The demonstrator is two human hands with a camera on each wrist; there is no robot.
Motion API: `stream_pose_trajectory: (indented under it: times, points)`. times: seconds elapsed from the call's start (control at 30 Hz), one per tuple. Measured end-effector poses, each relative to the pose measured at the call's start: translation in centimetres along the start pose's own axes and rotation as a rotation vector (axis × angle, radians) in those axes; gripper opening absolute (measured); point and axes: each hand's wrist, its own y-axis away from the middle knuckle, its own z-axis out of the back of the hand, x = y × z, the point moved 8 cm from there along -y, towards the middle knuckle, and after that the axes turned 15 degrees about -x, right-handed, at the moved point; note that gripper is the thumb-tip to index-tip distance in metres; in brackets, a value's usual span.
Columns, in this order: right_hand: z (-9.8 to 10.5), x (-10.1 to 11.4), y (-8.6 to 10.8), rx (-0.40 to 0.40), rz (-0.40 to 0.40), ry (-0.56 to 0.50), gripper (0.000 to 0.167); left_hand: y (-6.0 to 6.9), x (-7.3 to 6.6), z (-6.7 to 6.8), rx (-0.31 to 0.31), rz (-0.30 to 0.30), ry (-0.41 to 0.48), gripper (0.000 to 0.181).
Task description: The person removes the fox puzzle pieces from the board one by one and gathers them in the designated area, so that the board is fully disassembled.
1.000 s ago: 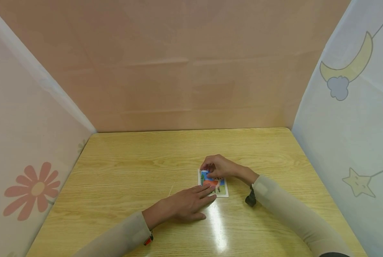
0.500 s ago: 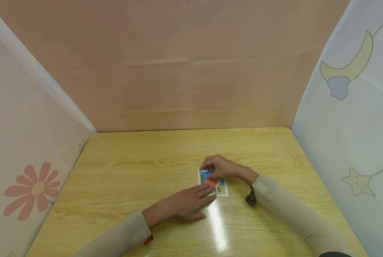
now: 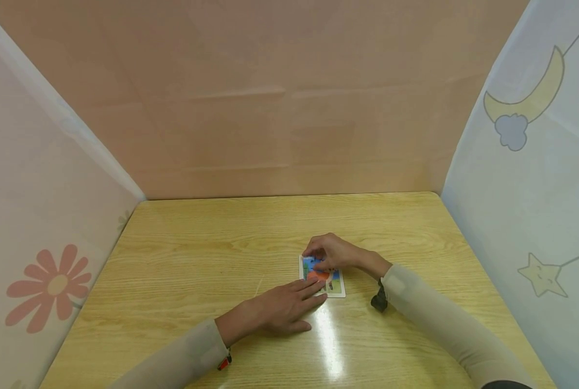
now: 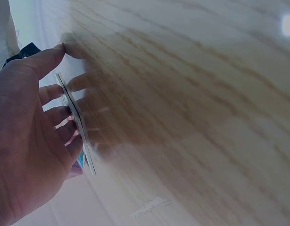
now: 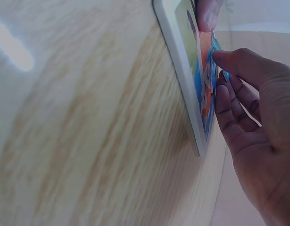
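A small picture jigsaw puzzle (image 3: 338,289) with a white border lies flat on the wooden table. Its picture is blue, orange and green, and seams between pieces show in the right wrist view. My left hand (image 3: 282,309) rests across its near left part with fingers extended; in the left wrist view those fingers (image 4: 55,113) reach over the board's edge (image 4: 76,115). At the far side, my right hand (image 3: 333,252) curls its thumb and fingers round a blue puzzle piece (image 5: 226,75), seen tilted up from the board in the right wrist view. The fingers hide part of the picture.
The light wooden table (image 3: 197,232) extends around the puzzle. A plain tan cloth wall (image 3: 289,119) rises behind it. Pale printed side walls stand left and right. Dark bands (image 3: 379,300) sit at the wrists. A bright reflection lies on the near tabletop.
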Motion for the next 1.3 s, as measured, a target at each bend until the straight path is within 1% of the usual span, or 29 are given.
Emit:
stream_pose_trajectory:
  times: [0.37, 0.5, 0.63, 0.87, 1.1, 1.3]
  points:
    - [0.5, -0.1, 0.3, -0.042, 0.013, -0.011, 0.03, 0.0, 0.0, -0.1, -0.007, -0.007, 0.003, 0.072]
    - [0.8, -0.1, 0.4, -0.054, 0.005, -0.025, 0.028, 0.0, 0.1, -0.1, -0.007, -0.004, 0.009, 0.072]
    - [1.3, 0.0, 0.7, -0.071, 0.015, -0.03, 0.027, 0.0, 0.1, -0.1, -0.004, 0.0, 0.009, 0.071]
    - [2.1, -0.1, 1.5, -0.089, 0.012, -0.028, 0.027, 0.1, 0.2, -0.2, -0.002, 0.006, 0.01, 0.071]
    - [3.2, -0.3, 2.5, -0.116, 0.038, 0.019, 0.025, 0.1, 0.2, -0.3, 0.002, 0.014, 0.022, 0.072]
    - [4.2, -0.4, 3.3, -0.124, 0.032, 0.026, 0.026, 0.1, 0.1, -0.4, 0.006, 0.019, 0.028, 0.072]
